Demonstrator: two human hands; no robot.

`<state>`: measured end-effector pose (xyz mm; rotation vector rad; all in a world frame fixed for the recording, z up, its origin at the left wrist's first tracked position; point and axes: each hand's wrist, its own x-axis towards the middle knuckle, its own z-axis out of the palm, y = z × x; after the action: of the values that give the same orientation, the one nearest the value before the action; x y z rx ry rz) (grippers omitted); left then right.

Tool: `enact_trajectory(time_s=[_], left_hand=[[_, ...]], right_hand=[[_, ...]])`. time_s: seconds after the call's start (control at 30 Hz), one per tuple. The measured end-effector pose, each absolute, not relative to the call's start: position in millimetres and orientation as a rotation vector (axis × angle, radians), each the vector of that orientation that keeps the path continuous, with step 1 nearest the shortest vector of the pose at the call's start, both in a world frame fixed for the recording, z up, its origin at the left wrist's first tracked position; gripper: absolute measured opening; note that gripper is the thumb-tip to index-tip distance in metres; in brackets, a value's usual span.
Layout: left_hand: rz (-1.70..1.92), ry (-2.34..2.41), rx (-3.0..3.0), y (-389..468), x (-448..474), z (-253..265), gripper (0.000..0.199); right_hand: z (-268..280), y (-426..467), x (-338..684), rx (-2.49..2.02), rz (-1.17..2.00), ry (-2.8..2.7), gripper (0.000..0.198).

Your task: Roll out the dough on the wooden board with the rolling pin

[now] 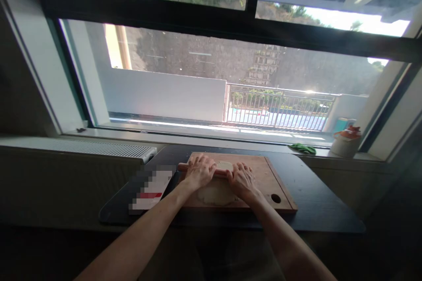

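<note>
A wooden rolling pin (221, 172) lies crosswise over a flat, pale sheet of dough (217, 192). My left hand (200, 170) is closed over the pin's left part, and its left end sticks out past the hand. Over the right part rests my right hand (243, 179), fingers curved across the pin and hiding its right end. Beneath the dough is a wooden cutting board (263, 184) with a round hole near its front right corner. Dough shows on both the far and near sides of the pin.
The board sits on a dark table (316, 202) with rounded corners. A blurred-out flat item (153, 191) lies left of the board. Behind stand a radiator (99, 147) and a window sill holding a green cloth (302, 148) and a white container (345, 145).
</note>
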<state>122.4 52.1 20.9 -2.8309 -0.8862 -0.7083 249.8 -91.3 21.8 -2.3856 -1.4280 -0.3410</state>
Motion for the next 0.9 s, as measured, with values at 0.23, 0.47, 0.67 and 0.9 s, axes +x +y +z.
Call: enact_trajectory(time_s=[0.23,0.47,0.67,0.9], left_hand=[[-0.606,-1.12,-2.767,68.9,152.6,32.9,0.051],[-0.766,-1.055,-2.728,63.6,141.7,21.6,0.046],[-0.661,-0.867,-2.877,51.6,104.9,19.0,0.05],[-0.546,-0.95,-2.874,83.3,145.7,35.4,0.051]], right_hand=[[51.8,-52.5,279.5,-2.55,-0.132,-1.383,0.049],[33.8,-62.3,265.8,-2.525,-0.23,-1.323,0.059],[31.5,-79.5,250.1,-2.508,-0.286,-1.356,0.057],[55.2,-44.6,285.8,-2.606,-0.115,-1.449,0.041]])
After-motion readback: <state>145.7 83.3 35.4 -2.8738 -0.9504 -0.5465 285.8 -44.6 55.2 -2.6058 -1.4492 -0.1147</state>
